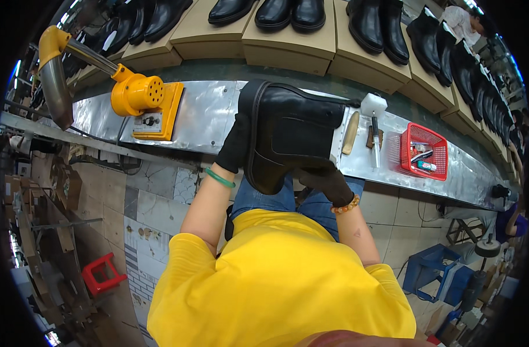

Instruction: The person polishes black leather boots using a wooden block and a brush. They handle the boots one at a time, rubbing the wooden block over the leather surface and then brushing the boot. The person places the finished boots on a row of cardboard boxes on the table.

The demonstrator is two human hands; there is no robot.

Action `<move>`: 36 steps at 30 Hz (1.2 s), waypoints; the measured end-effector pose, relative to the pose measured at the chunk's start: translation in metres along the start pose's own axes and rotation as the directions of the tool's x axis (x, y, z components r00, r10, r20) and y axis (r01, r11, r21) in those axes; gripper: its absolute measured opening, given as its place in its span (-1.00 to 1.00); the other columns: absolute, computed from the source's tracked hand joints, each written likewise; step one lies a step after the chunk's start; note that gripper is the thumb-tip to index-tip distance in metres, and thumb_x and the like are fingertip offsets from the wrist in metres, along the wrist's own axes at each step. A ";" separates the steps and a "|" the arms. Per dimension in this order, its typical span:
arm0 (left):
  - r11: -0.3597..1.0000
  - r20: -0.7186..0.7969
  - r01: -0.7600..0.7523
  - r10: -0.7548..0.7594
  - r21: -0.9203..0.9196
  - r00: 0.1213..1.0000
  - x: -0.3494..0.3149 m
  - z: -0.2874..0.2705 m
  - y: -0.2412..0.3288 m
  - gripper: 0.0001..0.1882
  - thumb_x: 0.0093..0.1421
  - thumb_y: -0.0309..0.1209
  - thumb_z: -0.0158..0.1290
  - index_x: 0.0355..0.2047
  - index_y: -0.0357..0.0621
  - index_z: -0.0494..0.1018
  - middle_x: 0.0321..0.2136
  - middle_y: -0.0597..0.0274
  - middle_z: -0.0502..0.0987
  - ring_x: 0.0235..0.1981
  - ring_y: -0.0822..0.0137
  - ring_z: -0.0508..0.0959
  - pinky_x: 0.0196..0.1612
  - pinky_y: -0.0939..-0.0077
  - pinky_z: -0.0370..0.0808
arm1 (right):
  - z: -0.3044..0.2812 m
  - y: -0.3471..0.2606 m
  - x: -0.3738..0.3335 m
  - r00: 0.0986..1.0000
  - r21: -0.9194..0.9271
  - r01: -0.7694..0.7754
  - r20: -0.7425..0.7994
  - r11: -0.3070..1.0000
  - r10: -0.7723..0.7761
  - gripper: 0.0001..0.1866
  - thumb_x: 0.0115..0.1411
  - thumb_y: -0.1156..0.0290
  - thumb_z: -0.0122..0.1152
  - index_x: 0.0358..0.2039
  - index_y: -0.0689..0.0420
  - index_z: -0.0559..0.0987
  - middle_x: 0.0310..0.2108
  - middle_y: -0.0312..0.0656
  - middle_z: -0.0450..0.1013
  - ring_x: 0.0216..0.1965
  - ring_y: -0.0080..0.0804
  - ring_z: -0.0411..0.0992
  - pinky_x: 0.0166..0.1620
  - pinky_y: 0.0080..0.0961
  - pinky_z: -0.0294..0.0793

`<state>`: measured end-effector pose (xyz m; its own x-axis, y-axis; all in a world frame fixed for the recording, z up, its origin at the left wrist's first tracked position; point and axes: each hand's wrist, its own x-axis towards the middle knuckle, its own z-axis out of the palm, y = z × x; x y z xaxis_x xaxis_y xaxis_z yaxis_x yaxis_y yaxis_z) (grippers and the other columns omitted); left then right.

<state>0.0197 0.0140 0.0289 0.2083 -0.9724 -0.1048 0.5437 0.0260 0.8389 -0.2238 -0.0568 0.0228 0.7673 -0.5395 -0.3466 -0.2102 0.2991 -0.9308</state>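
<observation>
Head view: holds a black boot (pixel 296 139) on its side, just off the centre toward one o'clock, with its sole facing nine o'clock and its shaft opening facing three. Has both hands clamped on it, well apart from each other, in dark gloves: left hand (pixel 234 144) against the sole at the boot's nine o'clock, right hand (pixel 327 184) at its five o'clock, under the shaft near the opening. Cannot make out all the fingertips. Wears a green bangle (pixel 220 178) on the left wrist, a beaded bracelet (pixel 346 205) on the right, and a yellow shirt (pixel 282 277) at six o'clock. Cannot tell about contact between boot and metal-topped tabletop (pixel 201 107).

On that tabletop, at ten o'clock, a yellow machine (pixel 138 95) with a bent nozzle. Toward two o'clock, just beyond the shaft opening, a tan tool (pixel 350 133), a white block (pixel 374 104) and a black-handled tool (pixel 375 124). At three o'clock, a red basket (pixel 429 132) with small tubes inside. From eleven round to two o'clock, cardboard boxes (pixel 287 51) with black footwear (pixel 308 14) on top. Down on the floor, a red stool (pixel 105 274) at eight o'clock and a blue stool (pixel 426 267) at four.
</observation>
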 end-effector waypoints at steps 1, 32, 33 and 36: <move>1.000 0.011 -0.006 0.006 0.024 1.000 -0.001 -0.003 -0.002 -0.27 0.23 0.17 -0.31 0.18 -0.16 0.17 0.11 0.18 0.30 0.08 0.31 0.32 0.13 0.40 0.29 | 0.002 -0.004 -0.006 1.000 -0.016 0.023 0.001 1.000 -0.023 -0.45 -0.11 0.53 0.39 -0.04 0.19 0.43 -0.21 -0.22 0.46 -0.23 -0.51 0.42 -0.19 -0.51 0.47; 0.869 0.233 0.162 -0.056 -0.467 0.971 0.016 -0.060 -0.045 -0.31 0.06 -0.13 0.10 0.12 -0.25 0.22 0.06 -0.01 0.35 0.09 0.11 0.35 0.20 0.24 0.23 | 0.049 0.003 0.011 0.707 -0.633 0.533 -0.032 0.562 -0.706 -0.19 -0.11 0.29 0.35 0.14 0.25 0.19 0.04 0.16 0.26 0.03 0.06 0.31 0.06 -0.24 0.34; 0.891 0.186 0.141 -0.065 -0.431 0.980 0.014 -0.049 -0.041 -0.33 0.07 -0.14 0.10 0.12 -0.24 0.23 0.05 -0.01 0.35 0.09 0.12 0.35 0.20 0.25 0.23 | 0.037 0.027 0.009 0.823 -0.491 0.464 -0.070 0.737 -0.564 -0.20 -0.10 0.31 0.34 0.14 0.25 0.20 0.03 0.14 0.27 0.03 0.04 0.31 0.07 -0.26 0.34; 0.948 0.080 0.032 -0.006 -0.318 0.997 0.006 -0.024 -0.032 -0.41 0.09 -0.21 0.10 0.09 -0.24 0.27 0.02 0.02 0.39 0.06 0.17 0.38 0.17 0.28 0.27 | 0.021 0.051 0.004 0.926 -0.360 0.325 -0.069 0.875 -0.372 -0.39 0.07 0.40 0.19 0.14 0.18 0.23 0.02 -0.01 0.32 0.04 -0.19 0.33 0.08 -0.34 0.34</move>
<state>0.0228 0.0131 -0.0114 0.1389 -0.9880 -0.0671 0.7804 0.0675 0.6216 -0.2190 -0.0270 -0.0240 0.7470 -0.6646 0.0175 -0.1527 -0.1971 -0.9684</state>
